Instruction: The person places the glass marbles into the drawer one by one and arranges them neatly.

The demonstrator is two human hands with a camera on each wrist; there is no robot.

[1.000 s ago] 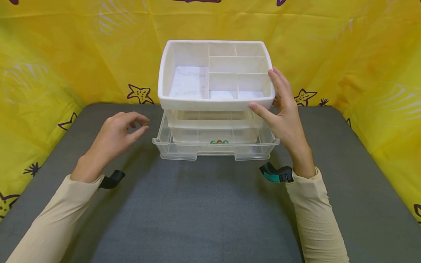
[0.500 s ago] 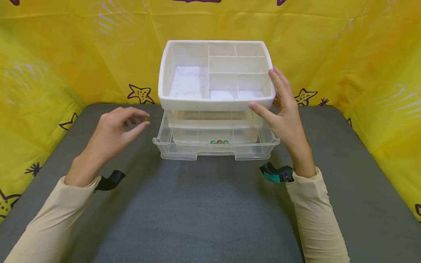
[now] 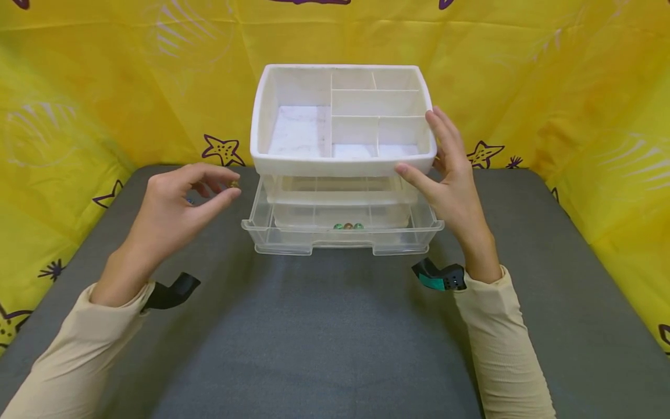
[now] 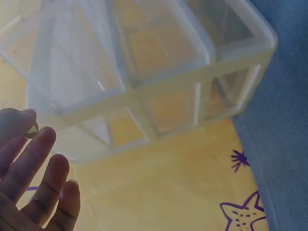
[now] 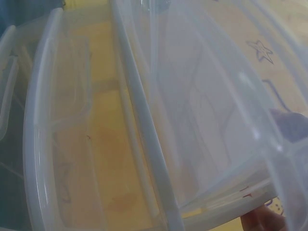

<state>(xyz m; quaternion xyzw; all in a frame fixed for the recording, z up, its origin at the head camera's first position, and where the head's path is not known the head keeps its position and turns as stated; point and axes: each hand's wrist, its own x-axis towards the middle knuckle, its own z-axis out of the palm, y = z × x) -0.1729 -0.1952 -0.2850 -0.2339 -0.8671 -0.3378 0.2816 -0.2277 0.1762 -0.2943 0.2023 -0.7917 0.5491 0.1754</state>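
Note:
My left hand (image 3: pixel 170 209) pinches a small yellowish glass marble (image 3: pixel 234 184) between thumb and fingertip, to the left of the organizer and apart from it. The marble (image 4: pixel 32 130) also shows at the fingertips in the left wrist view. A white drawer organizer (image 3: pixel 342 166) stands at the back, with a divided tray on top. My right hand (image 3: pixel 455 180) holds its front right corner, thumb on the front rim and fingers along the side. Below, a clear drawer (image 3: pixel 342 237) is pulled out. Three marbles (image 3: pixel 348 226), two green and one brownish, sit in a row at its front.
A small bluish thing (image 3: pixel 191 201) peeks out behind my left hand, too hidden to identify. Grey cloth (image 3: pixel 335 326) covers the table. A yellow patterned cloth (image 3: pixel 492 58) hangs behind and at both sides.
My left hand has shifted slightly up and to the left, still pinching the marble, and the bluish thing behind it has come into view. My right hand and the organizer stay put.

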